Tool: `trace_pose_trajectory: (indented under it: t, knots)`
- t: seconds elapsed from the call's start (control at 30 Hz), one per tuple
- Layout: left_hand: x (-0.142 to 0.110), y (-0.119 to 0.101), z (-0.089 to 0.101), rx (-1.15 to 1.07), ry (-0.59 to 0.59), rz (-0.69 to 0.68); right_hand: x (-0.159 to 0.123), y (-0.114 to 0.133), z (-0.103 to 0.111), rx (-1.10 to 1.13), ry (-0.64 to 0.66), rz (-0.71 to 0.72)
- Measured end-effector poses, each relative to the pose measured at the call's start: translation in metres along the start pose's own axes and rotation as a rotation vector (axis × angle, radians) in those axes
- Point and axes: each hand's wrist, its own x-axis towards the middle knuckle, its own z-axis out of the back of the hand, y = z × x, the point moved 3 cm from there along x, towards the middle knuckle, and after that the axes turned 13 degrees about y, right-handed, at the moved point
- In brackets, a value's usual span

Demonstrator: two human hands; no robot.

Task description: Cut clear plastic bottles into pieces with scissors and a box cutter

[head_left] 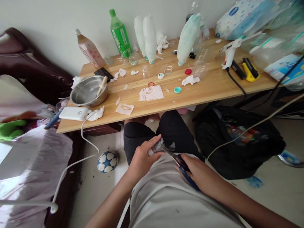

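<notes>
Over my lap, my left hand [142, 156] is closed round a small clear plastic piece [155, 148] that looks like a bottle neck. My right hand [197, 172] grips blue-handled scissors [177, 160]. Their metal blades reach up-left to the plastic piece and touch it. Both hands sit close together above my grey shirt and dark trousers, below the front edge of the wooden table [213, 88].
On the table stand a metal bowl [87, 91] with a stick, a white power bank [73, 113], a green bottle [120, 33], cut clear bottles, loose caps, paper scraps, a white glue gun [229, 53] and a yellow tool [249, 71]. A small ball [107, 161] and a black bag [239, 142] lie on the floor.
</notes>
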Motion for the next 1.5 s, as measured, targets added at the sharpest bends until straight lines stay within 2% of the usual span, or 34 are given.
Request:
trace_pose_trajectory:
  t: [0.13,0.27,0.47,0.83,1.07,1.17,1.23,1.33,1.5]
  knots:
    - [-0.001,0.0,0.0,-0.003,-0.006,0.002,0.0,0.0,0.001,0.037,0.004,0.022]
    - [-0.002,-0.002,-0.004,0.015,-0.029,-0.052,-0.001,-0.002,0.0,0.083,0.004,0.072]
    - [-0.004,-0.002,-0.006,0.05,-0.07,-0.018,0.0,-0.003,0.001,0.072,-0.024,0.041]
    - [-0.006,0.001,-0.015,0.152,-0.134,-0.083,0.0,-0.003,0.001,0.087,-0.023,0.055]
    - [-0.007,-0.001,-0.018,0.102,-0.183,-0.044,-0.002,0.003,0.003,0.153,0.021,0.084]
    - [-0.007,0.0,-0.02,0.088,-0.217,-0.032,-0.001,-0.001,0.001,0.144,-0.001,0.081]
    - [-0.006,0.003,-0.021,0.036,-0.226,-0.046,0.001,-0.005,-0.001,0.094,-0.032,0.056]
    - [-0.004,0.01,-0.023,-0.166,-0.243,-0.094,0.003,-0.01,-0.003,-0.018,-0.063,-0.012]
    - [0.0,0.018,-0.028,-0.571,-0.197,-0.029,0.005,-0.009,-0.006,-0.066,-0.067,-0.033]
